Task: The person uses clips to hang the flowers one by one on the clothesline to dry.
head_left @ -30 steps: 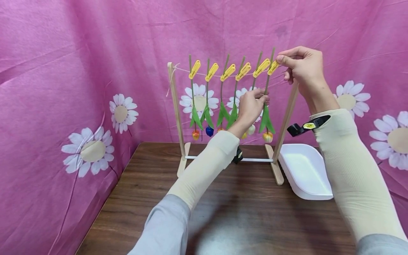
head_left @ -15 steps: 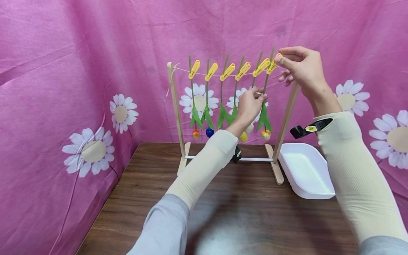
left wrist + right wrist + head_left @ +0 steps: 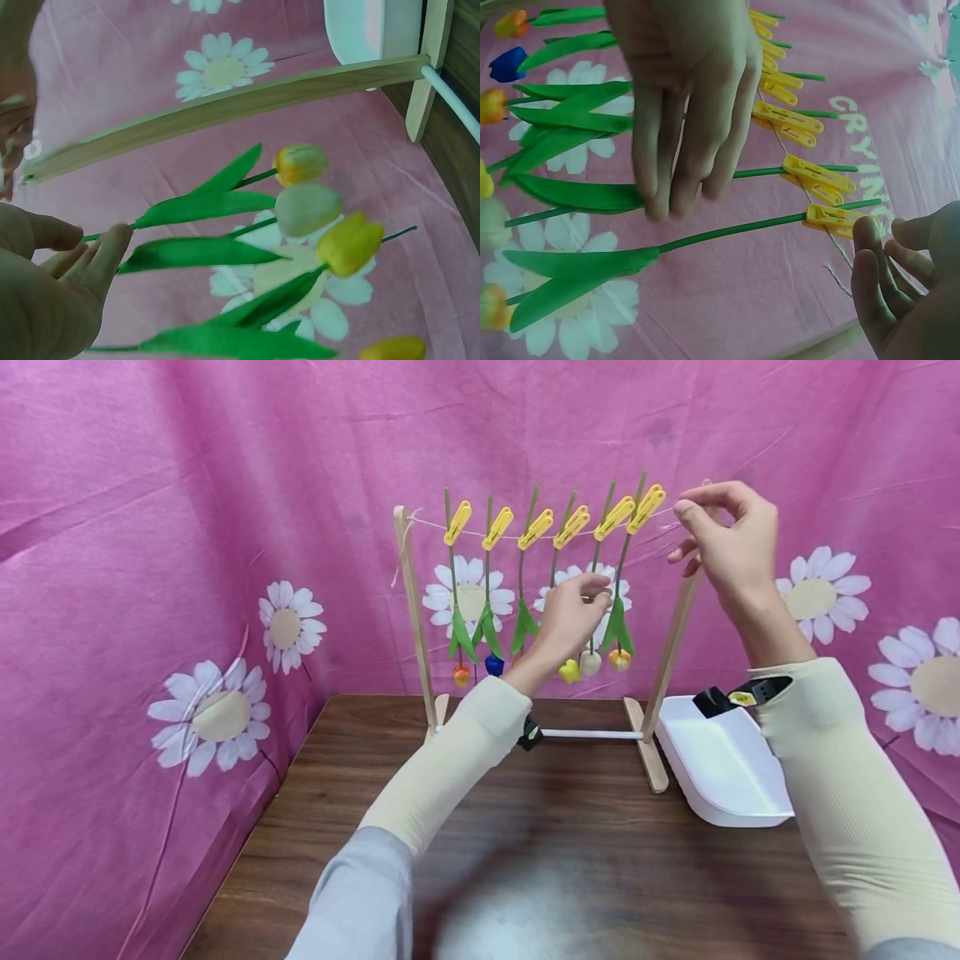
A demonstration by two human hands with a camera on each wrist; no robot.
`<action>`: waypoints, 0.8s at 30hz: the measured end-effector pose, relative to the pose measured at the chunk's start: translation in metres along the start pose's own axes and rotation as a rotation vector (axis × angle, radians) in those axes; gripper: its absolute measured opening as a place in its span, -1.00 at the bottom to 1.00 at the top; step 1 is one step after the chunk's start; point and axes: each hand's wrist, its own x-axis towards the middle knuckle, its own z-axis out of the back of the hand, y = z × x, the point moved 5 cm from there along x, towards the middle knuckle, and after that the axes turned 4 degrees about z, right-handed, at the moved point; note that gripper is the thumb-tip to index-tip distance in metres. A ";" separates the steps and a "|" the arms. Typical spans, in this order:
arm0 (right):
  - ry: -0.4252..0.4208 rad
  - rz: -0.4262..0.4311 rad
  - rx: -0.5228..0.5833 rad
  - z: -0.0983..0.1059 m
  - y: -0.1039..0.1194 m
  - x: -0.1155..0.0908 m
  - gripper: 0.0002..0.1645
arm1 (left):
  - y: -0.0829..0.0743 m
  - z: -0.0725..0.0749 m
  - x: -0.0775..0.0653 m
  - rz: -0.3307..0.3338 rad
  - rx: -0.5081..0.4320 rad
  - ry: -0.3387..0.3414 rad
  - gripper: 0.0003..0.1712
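Note:
Yellow clothespins (image 3: 647,510) hold several artificial tulips upside down on a thin string. The rightmost tulip (image 3: 619,660), yellow and orange, hangs by its stem (image 3: 735,231) from the last pin. My left hand (image 3: 572,614) is just left of that stem, fingers loosely extended and holding nothing; it covers parts of the tulips behind it. To the right of the last clothespin is my right hand (image 3: 738,539), thumb and fingers apart from the pin, nothing in its grasp. In the left wrist view, a white tulip (image 3: 307,210) and a yellow tulip (image 3: 350,244) hang beyond the left fingers.
The string is tied between two wooden posts (image 3: 678,627) of a stand, joined low by a white rod (image 3: 592,734). A white plastic tray (image 3: 720,777) sits on the brown table (image 3: 600,860) to the right. Behind hangs a pink cloth (image 3: 337,460) with daisies.
My right hand has let go of the last clothespin and moved right. The left hand has released the tulip stem and drawn back left. The rightmost tulip has swung slightly left.

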 end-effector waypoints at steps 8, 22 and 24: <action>0.053 0.000 -0.177 0.023 -0.011 -0.024 -0.90 | 0.027 0.042 -0.030 -0.013 -0.141 0.054 -0.81; 0.250 0.135 -0.769 0.080 -0.061 -0.087 -0.70 | 0.128 0.155 -0.084 0.014 -0.196 -0.025 -0.72; 0.266 0.138 -0.849 0.090 -0.068 -0.093 -0.69 | 0.144 0.168 -0.091 0.044 -0.166 -0.052 -0.70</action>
